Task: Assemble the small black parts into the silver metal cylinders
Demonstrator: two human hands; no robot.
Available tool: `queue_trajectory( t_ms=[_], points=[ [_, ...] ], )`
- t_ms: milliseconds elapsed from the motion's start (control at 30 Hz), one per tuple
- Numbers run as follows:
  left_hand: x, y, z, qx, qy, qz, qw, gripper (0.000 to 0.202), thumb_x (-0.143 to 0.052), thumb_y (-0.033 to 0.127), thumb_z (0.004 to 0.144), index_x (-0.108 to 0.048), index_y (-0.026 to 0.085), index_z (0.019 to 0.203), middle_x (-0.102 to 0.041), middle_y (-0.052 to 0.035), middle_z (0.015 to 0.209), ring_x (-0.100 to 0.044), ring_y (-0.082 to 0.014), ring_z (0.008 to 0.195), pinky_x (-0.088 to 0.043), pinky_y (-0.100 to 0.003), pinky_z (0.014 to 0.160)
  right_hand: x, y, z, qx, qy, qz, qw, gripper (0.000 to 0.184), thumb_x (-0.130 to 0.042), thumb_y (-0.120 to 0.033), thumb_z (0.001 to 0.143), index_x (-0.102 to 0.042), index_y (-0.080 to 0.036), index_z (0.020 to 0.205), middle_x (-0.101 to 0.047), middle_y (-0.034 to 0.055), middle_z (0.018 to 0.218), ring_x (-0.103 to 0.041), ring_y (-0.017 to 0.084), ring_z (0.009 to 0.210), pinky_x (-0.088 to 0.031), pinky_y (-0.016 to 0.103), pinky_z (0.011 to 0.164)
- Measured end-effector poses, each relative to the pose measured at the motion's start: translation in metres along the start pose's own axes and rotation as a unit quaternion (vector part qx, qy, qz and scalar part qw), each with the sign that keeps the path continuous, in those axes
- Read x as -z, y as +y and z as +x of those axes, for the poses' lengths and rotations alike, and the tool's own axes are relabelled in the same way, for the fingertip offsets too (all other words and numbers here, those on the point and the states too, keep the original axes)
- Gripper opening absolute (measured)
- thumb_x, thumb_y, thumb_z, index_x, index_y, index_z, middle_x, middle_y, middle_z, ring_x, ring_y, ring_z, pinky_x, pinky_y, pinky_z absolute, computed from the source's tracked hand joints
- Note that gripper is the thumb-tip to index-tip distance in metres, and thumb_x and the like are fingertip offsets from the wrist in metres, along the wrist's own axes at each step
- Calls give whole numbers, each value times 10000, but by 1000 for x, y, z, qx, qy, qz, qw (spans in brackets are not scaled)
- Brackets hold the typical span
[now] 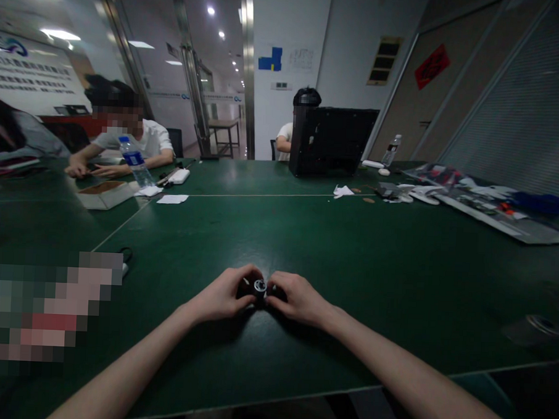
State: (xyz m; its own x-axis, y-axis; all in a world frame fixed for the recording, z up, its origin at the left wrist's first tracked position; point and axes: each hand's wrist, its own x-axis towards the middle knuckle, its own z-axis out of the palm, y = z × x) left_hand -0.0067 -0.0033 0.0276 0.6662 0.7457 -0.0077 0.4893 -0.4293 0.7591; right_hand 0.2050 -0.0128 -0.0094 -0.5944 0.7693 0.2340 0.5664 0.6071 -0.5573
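Your left hand (227, 292) grasped a small dark cylinder (260, 288) at the frame's lower centre; your right hand (298, 298) pinched its right side. Handling was under way, with the cylinder not yet released; how much was done or left couldn't be told.

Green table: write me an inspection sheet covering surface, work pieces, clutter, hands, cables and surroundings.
Surface: green tabletop, pale seam across it.
Job's things: small round part, dark-sided and pale-rimmed; exact type too small to tell.
Clutter: blue-capped bottle, open white box and white sheet at far left; black case at the far side; mixed pile at right.
Hands: left hand and right hand flank the part, fingertips at it; exact contact unclear.
Cables: dark loop at left, possibly a cable.
Surroundings: co-worker in white at left, another behind the case; glass door beyond.
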Motion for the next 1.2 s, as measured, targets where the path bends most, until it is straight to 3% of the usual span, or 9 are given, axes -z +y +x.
queue_trajectory(
  t_ms=[467,767,1200],
  points=[
    [-1,-1,0,-22,-1,29,999,347,-600,116,754,-521,185,1085,-615,-46,1017,-600,-192,907,-477,-312,810,1,-1,2,10,-7,-3,1000,103,-575,-252,833,-581,-164,888,-607,30,841,-537,126,740,-383,234,676],
    [-2,-6,2,-7,9,37,999,285,-607,152,763,-518,168,1034,-617,-40,949,-598,-177,836,-475,-280,744,4,-4,0,17,-17,-8,1000,94,-571,-246,837,-587,-158,868,-610,35,844,-542,129,752,-384,231,679],
    [0,-4,2,-8,4,55,998,322,-585,156,766,-538,175,1084,-627,-63,1016,-590,-213,918,-461,-337,826,4,-5,-1,37,-23,-13,999,102,-573,-260,837,-581,-170,886,-604,22,835,-527,120,726,-377,226,662]
  ],
)
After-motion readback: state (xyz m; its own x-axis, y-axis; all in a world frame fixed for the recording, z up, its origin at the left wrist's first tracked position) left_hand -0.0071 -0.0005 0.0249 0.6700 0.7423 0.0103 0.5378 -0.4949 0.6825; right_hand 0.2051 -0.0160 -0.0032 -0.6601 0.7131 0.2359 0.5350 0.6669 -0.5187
